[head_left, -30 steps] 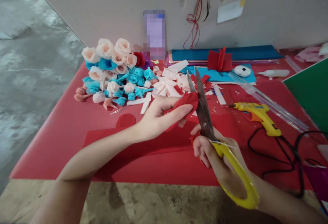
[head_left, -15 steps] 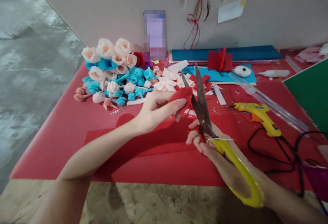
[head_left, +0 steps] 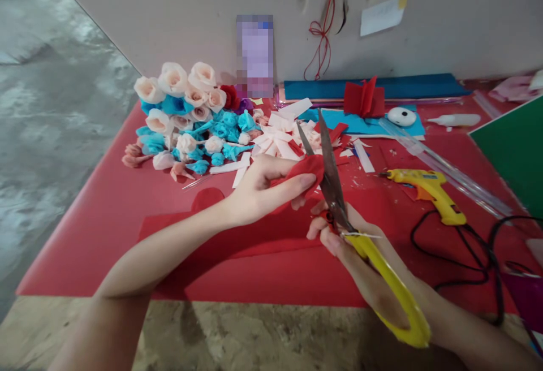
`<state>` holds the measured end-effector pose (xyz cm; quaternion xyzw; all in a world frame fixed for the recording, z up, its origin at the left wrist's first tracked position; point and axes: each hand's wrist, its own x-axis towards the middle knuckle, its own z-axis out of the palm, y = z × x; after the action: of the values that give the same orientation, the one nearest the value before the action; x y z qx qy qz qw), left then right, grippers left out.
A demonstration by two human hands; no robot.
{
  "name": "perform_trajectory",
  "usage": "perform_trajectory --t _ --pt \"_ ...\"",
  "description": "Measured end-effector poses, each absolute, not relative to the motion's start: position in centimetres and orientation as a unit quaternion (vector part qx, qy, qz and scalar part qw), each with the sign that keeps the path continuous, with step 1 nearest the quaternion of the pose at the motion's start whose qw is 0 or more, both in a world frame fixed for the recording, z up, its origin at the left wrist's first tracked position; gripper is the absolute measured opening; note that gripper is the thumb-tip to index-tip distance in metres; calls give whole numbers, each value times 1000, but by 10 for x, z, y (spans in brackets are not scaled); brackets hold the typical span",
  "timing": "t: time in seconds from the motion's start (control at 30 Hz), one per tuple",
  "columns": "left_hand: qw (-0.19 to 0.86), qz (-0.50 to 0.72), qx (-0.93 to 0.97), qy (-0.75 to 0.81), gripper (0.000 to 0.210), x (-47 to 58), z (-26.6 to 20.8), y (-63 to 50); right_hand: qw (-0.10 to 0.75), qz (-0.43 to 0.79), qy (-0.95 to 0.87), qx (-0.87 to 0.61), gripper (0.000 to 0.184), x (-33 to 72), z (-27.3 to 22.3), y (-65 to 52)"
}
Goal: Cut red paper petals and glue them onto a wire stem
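Note:
Between the thumb and fingers of my left hand (head_left: 271, 187) is a small piece of red paper (head_left: 309, 166) with a rounded edge. My right hand (head_left: 339, 235) is closed around a pair of scissors (head_left: 335, 190) with a yellow handle, its blades parted and pointing away from me. The red paper touches or nearly touches the blades. Both hands are above a larger red sheet (head_left: 254, 238) lying on the table. Pale and red paper scraps (head_left: 278, 136) are heaped behind my left hand.
Paper flowers (head_left: 190, 116) in white, blue and pink are piled at the left back. A yellow glue gun (head_left: 428, 187) with a black cord lies right, by clear plastic strips (head_left: 458, 181). A phone (head_left: 257, 57) leans on the wall. A green board (head_left: 517, 150) stands right.
My left hand has shifted slightly right with the red paper, deeper toward the blades. The scissors have tilted and dropped a little.

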<state>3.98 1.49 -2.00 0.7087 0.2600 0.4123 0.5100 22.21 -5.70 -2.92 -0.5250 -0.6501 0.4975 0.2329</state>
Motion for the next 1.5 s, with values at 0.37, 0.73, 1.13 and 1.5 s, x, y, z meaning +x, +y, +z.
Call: perform_trajectory --t 0.37,0.73,1.13,1.5 --pt "491 391 728 277 37 43 -18 15 254 511 -661 -488 24 226 -33 -59" --pt "477 397 734 275 37 43 -14 14 288 492 -660 -489 21 225 -32 -60" --pt "498 392 718 286 36 42 -15 14 335 474 -655 -485 15 222 -35 -62" --pt "530 400 681 309 35 39 -15 18 329 470 -642 -509 14 218 -21 -60"
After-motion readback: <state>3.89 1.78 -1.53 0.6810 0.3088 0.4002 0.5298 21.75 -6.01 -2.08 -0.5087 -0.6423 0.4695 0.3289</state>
